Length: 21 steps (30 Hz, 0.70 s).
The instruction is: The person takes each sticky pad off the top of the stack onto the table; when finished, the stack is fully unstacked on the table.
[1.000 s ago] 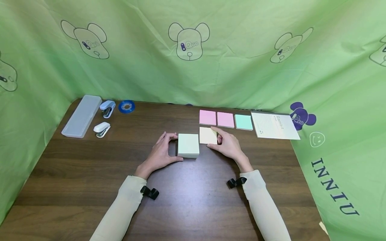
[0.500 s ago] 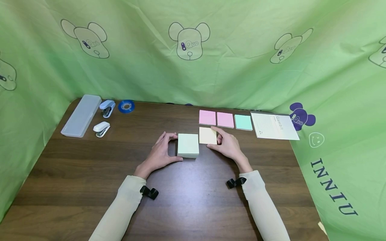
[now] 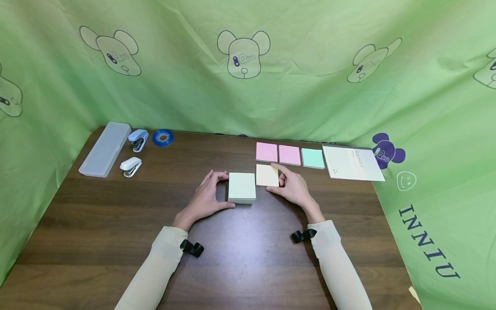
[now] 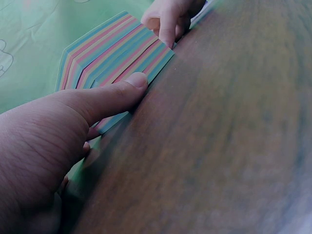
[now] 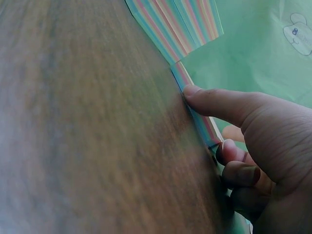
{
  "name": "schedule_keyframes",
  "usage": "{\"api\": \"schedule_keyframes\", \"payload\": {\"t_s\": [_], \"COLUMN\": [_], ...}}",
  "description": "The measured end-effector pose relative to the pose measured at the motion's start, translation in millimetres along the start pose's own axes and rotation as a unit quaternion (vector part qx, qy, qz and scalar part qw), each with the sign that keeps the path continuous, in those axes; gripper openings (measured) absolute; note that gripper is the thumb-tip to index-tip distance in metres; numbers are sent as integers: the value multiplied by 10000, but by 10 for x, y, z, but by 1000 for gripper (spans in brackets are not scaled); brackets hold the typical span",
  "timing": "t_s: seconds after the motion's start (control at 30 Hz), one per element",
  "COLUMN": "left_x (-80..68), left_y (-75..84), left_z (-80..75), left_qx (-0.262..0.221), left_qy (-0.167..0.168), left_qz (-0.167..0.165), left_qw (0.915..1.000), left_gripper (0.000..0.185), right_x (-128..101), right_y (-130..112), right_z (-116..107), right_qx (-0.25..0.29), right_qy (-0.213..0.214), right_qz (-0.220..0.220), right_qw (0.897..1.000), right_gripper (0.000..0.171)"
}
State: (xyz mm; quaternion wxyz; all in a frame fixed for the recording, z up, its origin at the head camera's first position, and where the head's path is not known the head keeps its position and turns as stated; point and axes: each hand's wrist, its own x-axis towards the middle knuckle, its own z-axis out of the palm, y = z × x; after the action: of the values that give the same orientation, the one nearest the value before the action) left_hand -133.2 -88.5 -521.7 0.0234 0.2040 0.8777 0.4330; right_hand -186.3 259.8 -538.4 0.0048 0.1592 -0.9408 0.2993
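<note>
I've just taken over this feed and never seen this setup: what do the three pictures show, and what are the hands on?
No machine here: a person works with bare hands. The wide picture comes from a head camera; the two close-ups come from cameras on each wrist.

The left hand grips a thick pale green block of sticky notes, whose side shows coloured layers in the wrist views. The right hand pinches a thinner yellow pad beside it.

Also on the wooden table: two pink pads, a mint pad, a printed sheet, two staplers, a blue tape roll and a clear case.
</note>
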Motion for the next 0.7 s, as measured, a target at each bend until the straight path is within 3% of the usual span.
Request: {"api": "schedule_keyframes", "payload": {"t_s": [0.07, 0.3, 0.5, 0.7], "left_x": [1, 6, 2, -1], "left_y": [2, 11, 16, 22], "left_z": [2, -1, -7, -14], "left_qx": [-1, 16, -20, -12], "left_qy": [0, -9, -18, -24], "left_qz": [6, 43, 28, 3], "left_qw": [10000, 10000, 10000, 10000], "left_gripper": [88, 89, 88, 88], "right_x": [17, -41, -20, -35], "right_y": [93, -159, -50, -99], "right_z": [39, -134, -86, -126], "right_qx": [-30, 482, 661, 763], "right_qy": [-44, -44, -30, -41], "right_qz": [59, -48, -156, -136], "right_qw": [10000, 9988, 9977, 9970], "right_gripper": [88, 86, 86, 84]}}
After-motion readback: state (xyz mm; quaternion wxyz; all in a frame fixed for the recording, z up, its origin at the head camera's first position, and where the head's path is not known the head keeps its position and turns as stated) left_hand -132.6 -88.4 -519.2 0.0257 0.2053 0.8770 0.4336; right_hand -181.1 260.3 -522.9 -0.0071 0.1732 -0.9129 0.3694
